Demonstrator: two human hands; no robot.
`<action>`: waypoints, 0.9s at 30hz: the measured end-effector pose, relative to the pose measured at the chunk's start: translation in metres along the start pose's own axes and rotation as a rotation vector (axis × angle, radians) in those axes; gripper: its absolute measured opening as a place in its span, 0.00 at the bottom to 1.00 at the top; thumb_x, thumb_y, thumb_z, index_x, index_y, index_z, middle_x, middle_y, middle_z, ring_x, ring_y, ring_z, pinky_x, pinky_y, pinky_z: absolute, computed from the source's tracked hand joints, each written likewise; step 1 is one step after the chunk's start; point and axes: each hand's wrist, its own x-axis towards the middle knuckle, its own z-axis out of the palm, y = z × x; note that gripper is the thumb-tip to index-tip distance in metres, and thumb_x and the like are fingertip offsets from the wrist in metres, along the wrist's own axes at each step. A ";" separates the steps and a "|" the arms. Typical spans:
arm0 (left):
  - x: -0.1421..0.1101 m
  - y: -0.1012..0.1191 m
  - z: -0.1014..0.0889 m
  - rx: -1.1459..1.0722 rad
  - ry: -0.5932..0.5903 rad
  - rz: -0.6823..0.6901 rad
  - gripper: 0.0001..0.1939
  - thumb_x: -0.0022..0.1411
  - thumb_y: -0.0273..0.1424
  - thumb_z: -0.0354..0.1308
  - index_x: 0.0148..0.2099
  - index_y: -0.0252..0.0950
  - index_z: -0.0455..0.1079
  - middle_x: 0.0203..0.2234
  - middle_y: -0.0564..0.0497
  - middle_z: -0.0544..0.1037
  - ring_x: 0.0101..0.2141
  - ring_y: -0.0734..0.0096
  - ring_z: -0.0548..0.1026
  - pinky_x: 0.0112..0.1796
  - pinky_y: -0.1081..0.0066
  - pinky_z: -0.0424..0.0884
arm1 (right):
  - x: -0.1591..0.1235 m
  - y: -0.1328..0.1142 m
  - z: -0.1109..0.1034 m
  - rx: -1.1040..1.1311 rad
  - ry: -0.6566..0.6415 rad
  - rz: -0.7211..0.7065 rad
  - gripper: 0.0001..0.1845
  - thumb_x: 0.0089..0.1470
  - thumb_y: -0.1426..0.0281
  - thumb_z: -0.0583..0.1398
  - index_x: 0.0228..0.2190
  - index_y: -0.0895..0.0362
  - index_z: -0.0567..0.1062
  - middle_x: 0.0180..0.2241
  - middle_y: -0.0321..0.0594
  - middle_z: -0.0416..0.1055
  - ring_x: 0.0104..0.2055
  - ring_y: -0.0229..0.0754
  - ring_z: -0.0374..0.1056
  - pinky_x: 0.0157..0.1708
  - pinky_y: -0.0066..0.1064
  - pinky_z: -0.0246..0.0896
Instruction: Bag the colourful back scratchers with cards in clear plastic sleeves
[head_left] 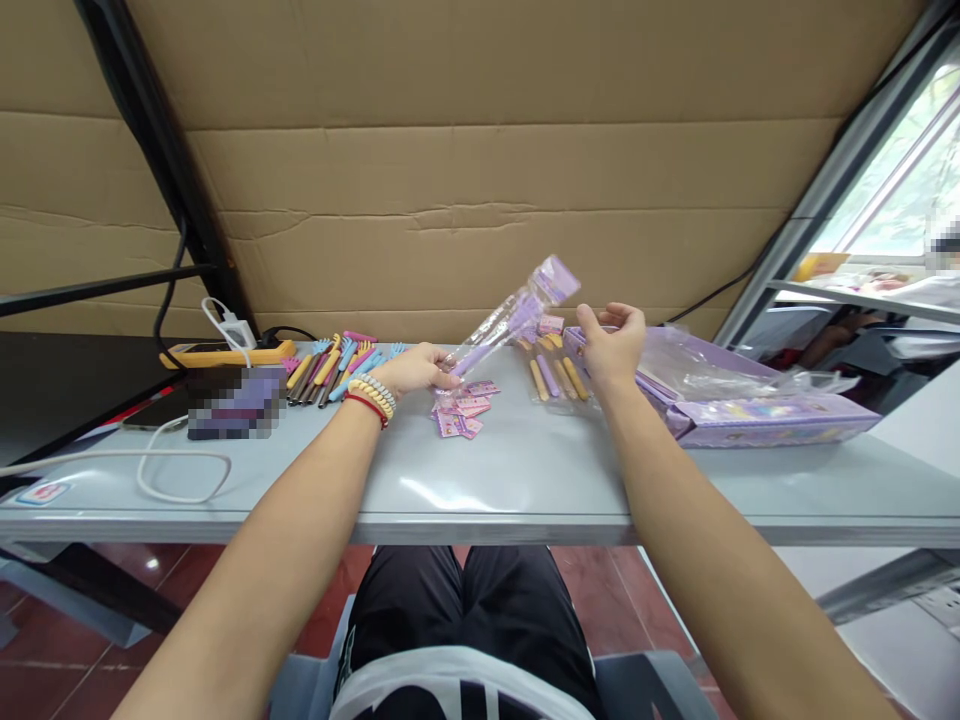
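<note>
My left hand [421, 370] pinches the lower end of a clear plastic sleeve [517, 310], which slants up to the right. Inside it shows a slim purple stick-like item, and the sleeve's top is purple. My right hand [616, 345] is raised beside the purple box, fingers loosely curled and thumb apart, with nothing visible in it. Just left of it lie several bagged sticks [553, 372] in yellow and purple. Small pink printed cards [461, 412] lie in a loose pile below my left hand.
Several colourful sticks with fork-shaped ends [330, 368] lie at the left. Nearby are a pixelated dark object [238, 405], a yellow-edged device [232, 356] and a white cable [187, 498]. An open purple box [772, 420] with clear plastic stands right. Cardboard [480, 170] backs the grey table [517, 480].
</note>
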 end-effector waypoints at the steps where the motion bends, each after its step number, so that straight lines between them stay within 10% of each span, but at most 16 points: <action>1: 0.001 -0.001 0.001 -0.018 0.038 -0.001 0.11 0.40 0.30 0.68 0.28 0.32 0.72 0.22 0.53 0.74 0.25 0.73 0.71 0.29 0.72 0.65 | -0.001 -0.001 0.000 -0.002 -0.025 -0.008 0.24 0.41 0.59 0.65 0.37 0.59 0.67 0.36 0.41 0.69 0.32 0.38 0.64 0.35 0.34 0.64; 13: 0.017 -0.004 0.034 -0.330 0.314 0.101 0.18 0.42 0.28 0.70 0.36 0.31 0.69 0.28 0.50 0.77 0.30 0.70 0.74 0.37 0.65 0.72 | -0.057 -0.025 0.013 0.056 -1.234 -0.075 0.16 0.40 0.61 0.65 0.30 0.60 0.75 0.40 0.45 0.71 0.35 0.41 0.66 0.27 0.28 0.61; 27: 0.017 -0.006 0.042 -0.188 0.215 0.175 0.18 0.44 0.39 0.68 0.33 0.30 0.74 0.27 0.50 0.76 0.29 0.71 0.72 0.30 0.70 0.68 | -0.062 -0.032 0.013 -0.132 -1.248 -0.109 0.16 0.42 0.59 0.60 0.21 0.61 0.71 0.20 0.35 0.63 0.24 0.34 0.55 0.25 0.29 0.48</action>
